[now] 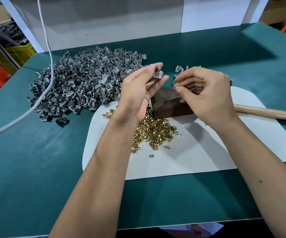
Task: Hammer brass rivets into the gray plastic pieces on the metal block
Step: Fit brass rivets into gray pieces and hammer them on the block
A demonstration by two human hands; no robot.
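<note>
"What is the left hand [139, 90] doing?"

"It holds up a gray plastic piece [156, 76] with its fingers. The right hand [205, 93] pinches something tiny just beside it, too small to tell."

"What is under the hands?"

"A dark metal block [166, 105] on a white mat [207, 152]. Brass rivets [156, 131] lie in a heap by the block."

"And the big gray heap?"

"More plastic pieces [80, 83] on the green table [36, 160]. A wooden hammer handle [267, 113] lies at the right."

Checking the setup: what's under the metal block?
The metal block stands on a white mat, brass rivets heaped against its near side. The right hand covers its right end.
</note>
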